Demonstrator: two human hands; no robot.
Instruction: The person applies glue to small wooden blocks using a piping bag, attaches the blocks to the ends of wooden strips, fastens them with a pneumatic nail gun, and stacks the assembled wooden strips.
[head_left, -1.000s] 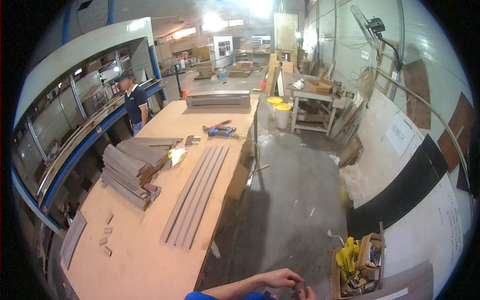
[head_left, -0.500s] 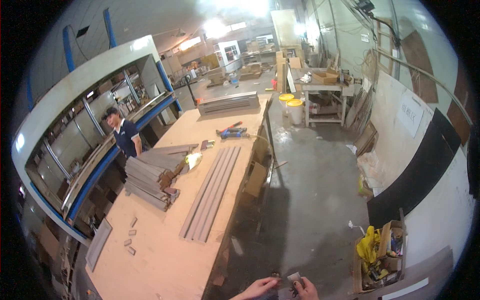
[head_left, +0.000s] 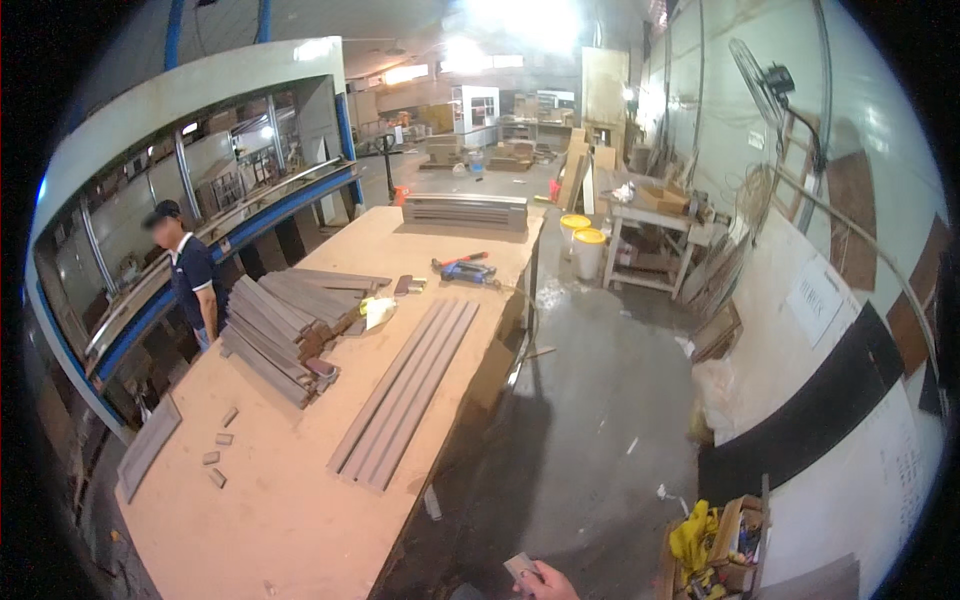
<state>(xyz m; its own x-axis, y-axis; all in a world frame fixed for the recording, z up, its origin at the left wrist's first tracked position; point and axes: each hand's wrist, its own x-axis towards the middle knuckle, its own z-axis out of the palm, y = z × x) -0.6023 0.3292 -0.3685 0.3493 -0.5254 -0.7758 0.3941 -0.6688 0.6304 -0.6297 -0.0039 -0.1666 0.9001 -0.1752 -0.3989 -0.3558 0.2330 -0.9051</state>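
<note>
At the bottom edge, my right hand (head_left: pixel 549 583) pinches a small flat grey rectangular piece (head_left: pixel 520 567) between thumb and fingers. What exactly the piece is cannot be made out. My left hand is out of the picture. To the left stands a large tan worktable (head_left: pixel 290 530). On its near right part lie several long grey-brown strips (head_left: pixel 405 390) side by side. A heap of shorter strips (head_left: pixel 275 330) spreads over the table's left middle. Several small cut pieces (head_left: pixel 224 439) are scattered near the left edge, beside a flat grey board (head_left: pixel 150 448).
A co-worker (head_left: pixel 190 270) stands left of the table, before a large blue-and-white frame machine (head_left: pixel 190 65). Power tools (head_left: pixel 465 271) and a stack of bundled strips (head_left: pixel 465 213) sit at the far end. Yellow-lidded buckets (head_left: pixel 588 238) and a crate with yellow cloth (head_left: pixel 690 540) stand rightward.
My left hand has left the picture. My right hand, still holding the grey piece, now appears farther left. The view has shifted, and the co-worker's head has turned and lowered.
</note>
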